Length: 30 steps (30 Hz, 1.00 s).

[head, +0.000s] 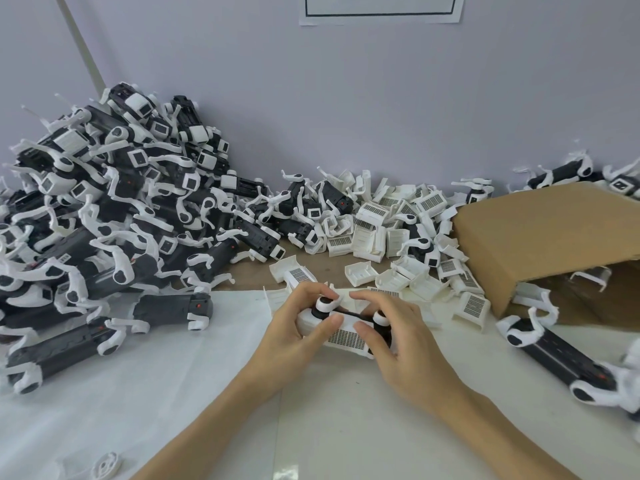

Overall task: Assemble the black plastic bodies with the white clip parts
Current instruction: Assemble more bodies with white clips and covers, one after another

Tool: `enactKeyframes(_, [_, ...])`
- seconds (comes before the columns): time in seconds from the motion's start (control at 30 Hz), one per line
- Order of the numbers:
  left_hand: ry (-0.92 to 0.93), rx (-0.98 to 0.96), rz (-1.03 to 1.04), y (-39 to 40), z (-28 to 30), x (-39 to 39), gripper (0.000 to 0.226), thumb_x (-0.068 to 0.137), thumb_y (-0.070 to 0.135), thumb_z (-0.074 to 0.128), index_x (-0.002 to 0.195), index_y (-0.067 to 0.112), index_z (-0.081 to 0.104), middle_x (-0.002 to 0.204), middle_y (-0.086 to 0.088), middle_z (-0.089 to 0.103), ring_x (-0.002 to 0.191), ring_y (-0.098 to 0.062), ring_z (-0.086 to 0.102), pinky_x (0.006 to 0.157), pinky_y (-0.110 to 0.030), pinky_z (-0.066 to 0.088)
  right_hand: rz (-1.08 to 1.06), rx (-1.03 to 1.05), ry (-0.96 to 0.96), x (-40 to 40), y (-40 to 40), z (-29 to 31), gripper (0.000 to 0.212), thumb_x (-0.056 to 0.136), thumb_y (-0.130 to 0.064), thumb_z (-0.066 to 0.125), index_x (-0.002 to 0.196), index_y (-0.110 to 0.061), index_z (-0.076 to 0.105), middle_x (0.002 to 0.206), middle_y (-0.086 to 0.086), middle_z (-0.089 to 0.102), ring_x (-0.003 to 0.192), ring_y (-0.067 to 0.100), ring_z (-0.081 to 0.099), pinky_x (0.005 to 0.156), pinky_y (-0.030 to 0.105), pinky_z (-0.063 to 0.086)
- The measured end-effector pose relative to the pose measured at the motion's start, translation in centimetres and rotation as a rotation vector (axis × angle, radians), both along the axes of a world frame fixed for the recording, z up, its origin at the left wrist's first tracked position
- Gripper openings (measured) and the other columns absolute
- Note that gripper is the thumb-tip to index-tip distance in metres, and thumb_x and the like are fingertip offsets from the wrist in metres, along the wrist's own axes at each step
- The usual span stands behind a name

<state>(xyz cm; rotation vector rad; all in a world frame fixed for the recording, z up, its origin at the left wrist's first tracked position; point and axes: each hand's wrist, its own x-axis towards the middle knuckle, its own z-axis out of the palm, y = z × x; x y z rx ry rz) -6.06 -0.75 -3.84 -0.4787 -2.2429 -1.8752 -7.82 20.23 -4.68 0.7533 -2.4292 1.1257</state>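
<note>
Both my hands hold one black plastic body [358, 316] with white arms at the table's middle. A white clip part [346, 338] with a gridded face lies over the body's front. My left hand [298, 327] grips the left end, thumb pressed on the clip. My right hand [398, 336] grips the right end, thumb on the clip's right side. Most of the black body is hidden under my fingers and the clip.
A tall heap of black bodies with white arms [114, 209] fills the left. Loose white clip parts [391, 237] lie behind my hands. A tipped cardboard box [547, 233] sits at the right, one black body [561, 358] before it. A white sheet [194, 393] covers the table.
</note>
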Motion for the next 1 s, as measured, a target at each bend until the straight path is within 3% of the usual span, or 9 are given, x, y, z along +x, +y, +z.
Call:
enactKeyframes(0.13, [0.014, -0.005, 0.012, 0.4, 0.0, 0.2, 0.027, 0.102, 0.030, 0.067, 0.124, 0.017, 0.060, 0.110, 0.001, 0.069, 0.105, -0.023, 0.064, 0.091, -0.027, 0.049, 0.011, -0.033, 0.030, 0.1, -0.2, 0.3, 0.029, 0.102, -0.032, 0.061, 0.130, -0.040, 0.057, 0.096, -0.017, 0.063, 0.106, -0.002, 0.051, 0.099, 0.022, 0.035])
enactKeyframes(0.23, [0.003, -0.023, 0.049, 0.8, 0.2, 0.5, 0.035, 0.101, 0.039, 0.068, 0.133, 0.028, 0.056, 0.116, 0.010, 0.069, 0.109, -0.013, 0.066, 0.089, -0.020, 0.048, 0.029, -0.093, -0.101, 0.4, -0.1, 0.6, 0.030, 0.104, -0.035, 0.058, 0.131, -0.046, 0.051, 0.098, -0.017, 0.063, 0.111, 0.003, 0.050, 0.096, 0.028, 0.044])
enactKeyframes(0.3, [0.120, -0.074, 0.096, 1.0, 0.1, 0.7, 0.047, 0.098, 0.047, 0.069, 0.141, 0.036, 0.050, 0.129, 0.013, 0.063, 0.124, -0.009, 0.061, 0.096, -0.014, 0.045, 0.065, -0.263, -0.162, 0.6, -0.1, 1.4, 0.026, 0.106, -0.037, 0.055, 0.131, -0.043, 0.051, 0.096, -0.010, 0.069, 0.102, 0.019, 0.062, 0.085, 0.034, 0.054])
enactKeyframes(0.4, [0.404, -0.299, 0.146, 1.5, -0.1, 0.9, 0.064, 0.092, 0.052, 0.077, 0.147, 0.033, 0.050, 0.148, 0.004, 0.041, 0.146, -0.019, 0.042, 0.114, -0.015, 0.035, 0.088, -0.550, -0.364, 0.1, 0.5, 2.7, 0.019, 0.109, -0.036, 0.051, 0.125, -0.034, 0.060, 0.094, 0.024, 0.071, 0.088, 0.046, 0.068, 0.076, 0.058, 0.055])
enactKeyframes(0.47, [0.480, -0.358, 0.114, 1.7, -0.4, 0.8, 0.060, 0.093, 0.044, 0.079, 0.145, 0.027, 0.054, 0.152, 0.000, 0.037, 0.151, -0.020, 0.038, 0.117, -0.018, 0.034, 0.115, -0.605, -0.549, -0.6, 0.8, 2.8, 0.020, 0.109, -0.032, 0.051, 0.116, -0.029, 0.069, 0.105, 0.021, 0.073, 0.100, 0.041, 0.071, 0.086, 0.052, 0.057])
enactKeyframes(0.57, [0.433, -0.355, 0.083, 1.5, -0.8, 0.8, 0.046, 0.095, 0.034, 0.079, 0.135, 0.022, 0.060, 0.141, 0.001, 0.045, 0.139, -0.014, 0.050, 0.110, -0.015, 0.039, 0.162, -0.551, -0.663, -0.9, 0.8, 2.4, 0.032, 0.109, -0.038, 0.046, 0.110, -0.027, 0.076, 0.113, 0.007, 0.076, 0.109, 0.026, 0.073, 0.082, 0.032, 0.059])
enactKeyframes(0.7, [0.245, -0.280, 0.125, 1.2, -0.8, 0.7, 0.039, 0.099, 0.030, 0.075, 0.135, 0.035, 0.060, 0.132, 0.006, 0.048, 0.129, -0.011, 0.053, 0.101, -0.013, 0.040, 0.231, -0.291, -0.286, -0.1, 1.1, 1.8, 0.031, 0.110, -0.034, 0.046, 0.137, -0.036, 0.062, 0.130, -0.015, 0.069, 0.123, 0.013, 0.064, 0.079, 0.009, 0.052])
enactKeyframes(0.8, [0.120, -0.171, 0.105, 1.0, -0.5, 0.6, 0.032, 0.099, 0.038, 0.069, 0.130, 0.042, 0.062, 0.126, 0.011, 0.049, 0.114, -0.010, 0.058, 0.092, -0.019, 0.048, 0.173, 0.086, 0.069, 0.2, 0.8, 1.2, 0.049, 0.106, -0.025, 0.057, 0.153, -0.033, 0.045, 0.147, -0.023, 0.052, 0.139, 0.006, 0.048, 0.108, 0.016, 0.040])
enactKeyframes(1.0, [0.155, -0.203, 0.157, 1.0, -0.4, 0.6, 0.028, 0.098, 0.041, 0.069, 0.125, 0.041, 0.063, 0.122, 0.009, 0.051, 0.113, -0.013, 0.058, 0.085, -0.013, 0.044, 0.068, -0.002, 0.059, 0.6, -0.1, 0.7, 0.070, 0.098, -0.019, 0.071, 0.157, -0.035, 0.037, 0.138, -0.027, 0.056, 0.133, 0.000, 0.048, 0.111, 0.012, 0.034])
